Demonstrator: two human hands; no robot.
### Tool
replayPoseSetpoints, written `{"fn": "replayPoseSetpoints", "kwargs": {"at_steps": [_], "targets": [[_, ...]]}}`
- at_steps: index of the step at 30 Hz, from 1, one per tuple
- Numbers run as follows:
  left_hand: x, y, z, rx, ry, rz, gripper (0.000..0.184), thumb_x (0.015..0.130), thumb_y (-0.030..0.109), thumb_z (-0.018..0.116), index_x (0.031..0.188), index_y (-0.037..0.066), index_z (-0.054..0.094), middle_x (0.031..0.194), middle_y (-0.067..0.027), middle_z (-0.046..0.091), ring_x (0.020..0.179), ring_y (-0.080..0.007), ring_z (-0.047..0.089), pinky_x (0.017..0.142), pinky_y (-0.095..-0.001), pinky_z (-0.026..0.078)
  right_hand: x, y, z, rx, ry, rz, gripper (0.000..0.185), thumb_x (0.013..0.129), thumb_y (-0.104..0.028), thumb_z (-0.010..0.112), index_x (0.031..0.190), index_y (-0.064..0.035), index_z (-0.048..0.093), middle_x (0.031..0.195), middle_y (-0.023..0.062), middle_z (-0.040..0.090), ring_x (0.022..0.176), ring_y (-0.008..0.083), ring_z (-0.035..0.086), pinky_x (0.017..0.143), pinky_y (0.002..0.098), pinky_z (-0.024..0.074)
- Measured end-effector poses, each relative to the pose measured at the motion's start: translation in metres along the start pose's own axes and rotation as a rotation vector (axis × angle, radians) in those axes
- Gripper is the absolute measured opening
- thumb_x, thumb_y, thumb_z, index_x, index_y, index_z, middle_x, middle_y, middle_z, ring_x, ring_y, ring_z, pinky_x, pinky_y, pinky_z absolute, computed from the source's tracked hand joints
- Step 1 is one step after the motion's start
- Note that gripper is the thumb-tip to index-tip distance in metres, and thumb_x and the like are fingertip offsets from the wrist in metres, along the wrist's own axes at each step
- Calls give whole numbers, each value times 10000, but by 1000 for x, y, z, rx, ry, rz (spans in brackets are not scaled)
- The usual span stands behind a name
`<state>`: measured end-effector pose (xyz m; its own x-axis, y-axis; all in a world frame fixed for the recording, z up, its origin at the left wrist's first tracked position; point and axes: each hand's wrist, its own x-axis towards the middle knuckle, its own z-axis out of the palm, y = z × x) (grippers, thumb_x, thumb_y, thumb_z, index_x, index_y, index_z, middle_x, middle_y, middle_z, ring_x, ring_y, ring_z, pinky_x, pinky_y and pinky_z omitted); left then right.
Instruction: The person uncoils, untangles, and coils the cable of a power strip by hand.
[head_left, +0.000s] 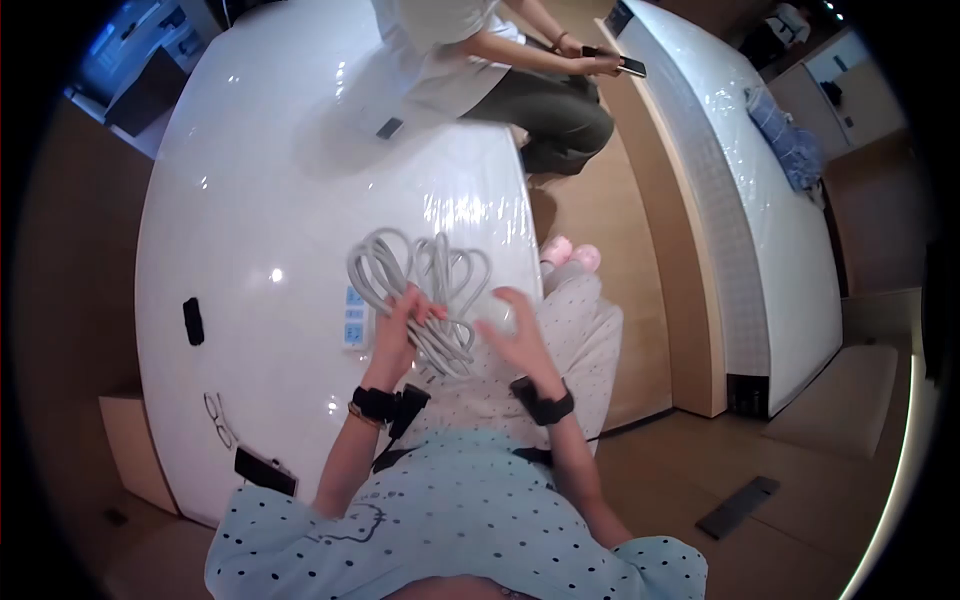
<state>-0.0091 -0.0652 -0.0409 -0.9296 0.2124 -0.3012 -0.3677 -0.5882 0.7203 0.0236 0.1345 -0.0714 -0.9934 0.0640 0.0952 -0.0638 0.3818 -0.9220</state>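
Note:
A grey-white cable (376, 262), gathered into several loose loops, is gripped round its middle by my left hand (405, 312). Its loops spread out above and below the fingers, over my lap and the edge of the plastic-covered bed. My right hand (515, 335) is just to the right of the loops, fingers apart and holding nothing. Left of my left hand lies a white power strip (354, 335) with blue socket faces; whether the cable belongs to it cannot be made out. Both wrists wear black bands.
The plastic-wrapped bed (250, 220) bears a black object (193, 321), eyeglasses (217, 420), a dark tablet-like device (266, 470) and a small dark-ended item (389, 128). Another person (480, 70) sits ahead, holding a phone (630, 66). A second wrapped bed (740, 200) stands at right.

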Motion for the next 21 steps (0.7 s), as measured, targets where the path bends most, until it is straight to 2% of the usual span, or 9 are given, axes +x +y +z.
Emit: {"fn": "replayPoseSetpoints", "kwargs": {"at_steps": [4,9,11,12,13,14,15,17,21], "targets": [[0,7,-20,-140,43,45,235,925,208,481,723,141,379,551,57,274,524,-82,354,782,-309,437,-2,53,-7,-104,185,314,550,751,-375,721,1040,65,558,982,181,582,955,263,552,828,342,435],[-8,-3,-17,-89,155,-59,215,907,164,540,725,149,426,562,50,321,521,-88,354,681,-289,428,15,34,13,224,-310,635,658,800,-554,597,971,81,617,785,127,641,752,203,592,701,327,459],[-8,-12,-9,-103,82,-103,216,916,154,496,725,155,394,532,57,296,501,-75,345,702,-280,440,22,55,44,84,-483,552,588,829,-506,586,1017,50,622,883,82,622,821,115,540,675,278,456],[-7,-14,-7,-129,47,-121,205,915,147,500,734,152,403,534,56,301,503,-77,347,693,-274,441,31,-20,19,337,-537,531,613,816,-531,596,974,60,604,871,76,595,813,115,513,662,303,445],[-5,-19,-1,-170,18,-141,194,914,141,504,743,148,412,535,54,306,504,-80,349,683,-268,441,26,32,44,273,-557,506,629,795,-561,610,923,54,576,839,60,563,778,120,492,647,319,430],[0,-25,4,-204,3,-144,175,910,133,515,756,142,431,538,52,311,502,-81,348,667,-266,443,24,6,32,410,-473,470,598,779,-537,634,908,41,551,829,57,544,766,130,486,645,329,425],[2,-30,7,-237,8,-141,157,906,125,526,769,135,449,540,51,316,499,-82,347,652,-263,445,21,67,67,171,-292,438,583,730,-529,667,772,51,630,678,62,598,644,122,536,570,299,430],[-1,-35,23,-223,38,-159,126,901,119,538,796,125,468,541,48,320,495,-85,355,634,-272,449,20,73,60,216,-312,472,467,737,-405,643,772,60,633,697,138,630,667,159,603,558,311,459],[0,-44,20,-108,57,-120,89,877,99,568,832,97,491,547,30,344,493,-106,388,609,-297,457,24,74,49,423,-419,663,279,778,-210,547,884,40,608,718,99,619,624,170,582,573,305,465]]}}
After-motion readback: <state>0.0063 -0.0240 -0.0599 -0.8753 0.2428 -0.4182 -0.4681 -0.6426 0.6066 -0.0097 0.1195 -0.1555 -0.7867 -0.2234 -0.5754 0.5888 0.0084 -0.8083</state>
